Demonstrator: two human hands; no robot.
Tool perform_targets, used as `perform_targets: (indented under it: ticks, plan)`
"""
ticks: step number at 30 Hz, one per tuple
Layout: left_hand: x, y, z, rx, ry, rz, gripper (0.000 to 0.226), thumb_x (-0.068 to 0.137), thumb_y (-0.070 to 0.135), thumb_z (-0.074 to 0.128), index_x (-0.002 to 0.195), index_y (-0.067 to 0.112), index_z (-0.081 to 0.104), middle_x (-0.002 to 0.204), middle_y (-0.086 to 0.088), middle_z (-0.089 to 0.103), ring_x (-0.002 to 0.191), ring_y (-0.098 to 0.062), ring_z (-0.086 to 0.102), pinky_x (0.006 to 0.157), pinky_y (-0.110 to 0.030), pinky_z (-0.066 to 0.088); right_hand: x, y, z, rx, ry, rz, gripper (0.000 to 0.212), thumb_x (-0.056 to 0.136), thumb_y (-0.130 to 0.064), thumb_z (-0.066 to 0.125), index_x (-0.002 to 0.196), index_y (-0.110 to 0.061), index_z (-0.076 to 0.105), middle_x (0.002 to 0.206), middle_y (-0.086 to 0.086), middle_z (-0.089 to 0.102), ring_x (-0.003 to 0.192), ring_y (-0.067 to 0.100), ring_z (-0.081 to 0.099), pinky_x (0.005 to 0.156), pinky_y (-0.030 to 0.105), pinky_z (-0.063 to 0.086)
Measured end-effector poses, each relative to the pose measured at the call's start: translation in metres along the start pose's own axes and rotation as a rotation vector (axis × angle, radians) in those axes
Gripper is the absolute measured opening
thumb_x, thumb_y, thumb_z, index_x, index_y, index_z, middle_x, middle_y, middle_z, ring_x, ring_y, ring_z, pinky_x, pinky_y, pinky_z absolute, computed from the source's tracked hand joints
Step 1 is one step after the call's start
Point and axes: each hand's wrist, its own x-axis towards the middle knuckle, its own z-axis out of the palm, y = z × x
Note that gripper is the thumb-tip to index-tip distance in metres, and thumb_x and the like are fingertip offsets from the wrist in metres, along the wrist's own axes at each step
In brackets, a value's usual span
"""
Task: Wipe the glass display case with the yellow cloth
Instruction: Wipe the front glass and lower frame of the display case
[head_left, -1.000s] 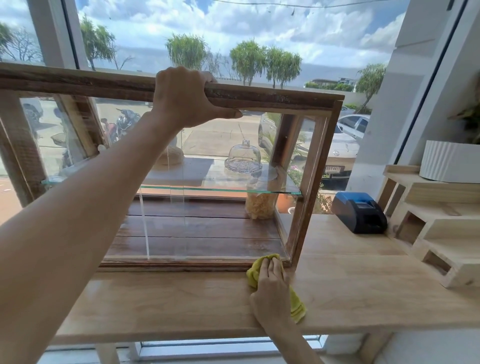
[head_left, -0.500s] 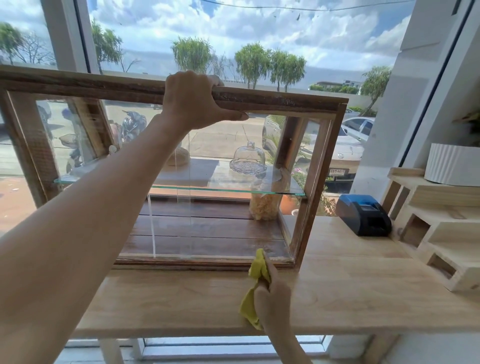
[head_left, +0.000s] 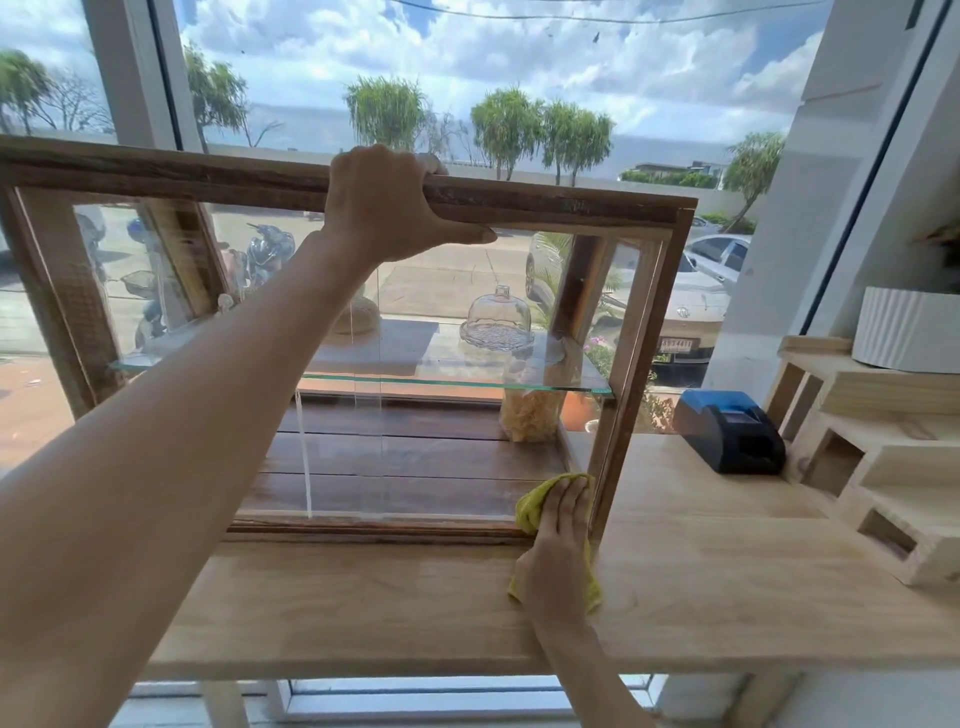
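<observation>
Right hand (head_left: 562, 535) flattened, yellow cloth (head_left: 532, 506) raised onto glass display case (head_left: 571, 205) corner

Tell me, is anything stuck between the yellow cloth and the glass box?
Nothing visible is. The right hand presses the yellow cloth straight onto the glass display case at its lower right front corner.

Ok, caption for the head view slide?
Left hand grips the display case top; right hand presses the yellow cloth to its lower right corner.
</observation>
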Motion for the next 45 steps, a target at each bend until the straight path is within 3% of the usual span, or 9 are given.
perform_targets:
  ticks: [5, 11, 15, 21, 29, 31, 36, 40, 45]
  plan:
    - [0.0, 0.0, 0.0, 0.014, -0.013, -0.004, 0.1, 0.047, 0.095, 0.038, 0.113, 0.025, 0.067, 0.075, -0.004, 0.07, 0.076, -0.024, 0.064, 0.067, -0.026, 0.034, -0.014, 0.004, 0.01, -0.17, -0.145, 0.15, 0.075, 0.052, -0.001, 0.057, 0.124, 0.017, 0.048, 0.124, 0.036, 0.053, 0.114, 0.047, 0.055, 0.114, 0.039, 0.018]
    - [-0.002, 0.002, -0.003, -0.004, -0.026, -0.01, 0.1, 0.047, 0.092, 0.041, 0.117, 0.024, 0.065, 0.077, -0.006, 0.07, 0.079, -0.025, 0.064, 0.067, -0.026, 0.032, -0.014, -0.019, 0.004, -0.058, -0.165, 0.294, 0.068, 0.07, 0.002, 0.06, 0.134, 0.014, 0.038, 0.136, 0.033, 0.044, 0.134, 0.044, 0.034, 0.115, 0.047, 0.017]
    - [-0.001, 0.001, -0.002, -0.005, -0.016, -0.014, 0.107, 0.042, 0.097, 0.034, 0.114, 0.024, 0.066, 0.074, -0.006, 0.069, 0.076, -0.025, 0.063, 0.066, -0.026, 0.033, -0.023, -0.041, 0.007, 0.061, -0.216, 0.224, 0.067, 0.085, -0.004, 0.044, 0.145, 0.007, 0.018, 0.153, 0.022, 0.023, 0.145, 0.034, 0.007, 0.114, 0.034, -0.008]
    - [0.0, 0.0, 0.0, -0.017, -0.029, -0.016, 0.109, 0.04, 0.097, 0.034, 0.114, 0.024, 0.066, 0.077, -0.005, 0.069, 0.079, -0.024, 0.063, 0.068, -0.028, 0.034, -0.041, -0.084, 0.038, -0.031, -0.245, 0.08, 0.074, 0.045, -0.009, 0.067, 0.116, 0.01, 0.06, 0.115, 0.024, 0.065, 0.117, 0.039, 0.056, 0.112, 0.041, 0.03]
    - [0.001, -0.001, 0.001, -0.04, -0.017, -0.008, 0.103, 0.044, 0.096, 0.036, 0.11, 0.023, 0.068, 0.077, -0.004, 0.071, 0.077, -0.023, 0.064, 0.07, -0.028, 0.037, -0.049, -0.097, 0.035, 0.011, -0.453, -0.028, 0.085, 0.062, -0.025, 0.077, 0.132, 0.011, 0.044, 0.139, 0.028, 0.043, 0.133, 0.04, 0.038, 0.118, 0.035, -0.004]
    - [0.0, -0.001, 0.001, -0.036, -0.019, -0.008, 0.106, 0.043, 0.096, 0.034, 0.112, 0.022, 0.067, 0.079, -0.005, 0.071, 0.079, -0.024, 0.064, 0.07, -0.028, 0.036, -0.052, -0.095, 0.032, 0.109, -0.454, -0.201, 0.073, 0.08, 0.0, 0.052, 0.146, 0.002, 0.021, 0.155, 0.014, 0.013, 0.146, 0.032, 0.01, 0.116, 0.024, -0.009]
    - [0.001, -0.001, 0.001, -0.021, -0.029, -0.009, 0.107, 0.043, 0.096, 0.033, 0.113, 0.021, 0.066, 0.077, -0.004, 0.07, 0.078, -0.023, 0.064, 0.07, -0.027, 0.036, -0.046, -0.094, 0.027, 0.36, -0.237, -0.629, 0.07, 0.076, 0.006, 0.045, 0.144, -0.01, 0.034, 0.145, 0.007, 0.044, 0.138, 0.023, 0.034, 0.115, 0.025, 0.024]
    - [0.001, -0.001, 0.001, -0.015, -0.033, -0.006, 0.108, 0.043, 0.098, 0.031, 0.111, 0.022, 0.067, 0.074, -0.003, 0.069, 0.075, -0.022, 0.064, 0.069, -0.027, 0.038, -0.007, -0.081, 0.036, -0.023, -0.261, -1.061, 0.044, 0.092, -0.014, 0.042, 0.135, -0.015, 0.051, 0.14, 0.002, 0.051, 0.135, 0.019, 0.04, 0.113, 0.032, 0.031]
    - [0.001, -0.004, 0.002, -0.026, -0.026, -0.007, 0.109, 0.042, 0.099, 0.032, 0.112, 0.022, 0.067, 0.074, -0.003, 0.07, 0.075, -0.021, 0.064, 0.07, -0.026, 0.04, 0.026, -0.047, 0.028, -0.343, -0.386, -1.249, 0.054, 0.09, -0.017, 0.028, 0.142, -0.019, 0.041, 0.143, -0.006, 0.047, 0.135, 0.011, 0.039, 0.113, 0.029, 0.031]
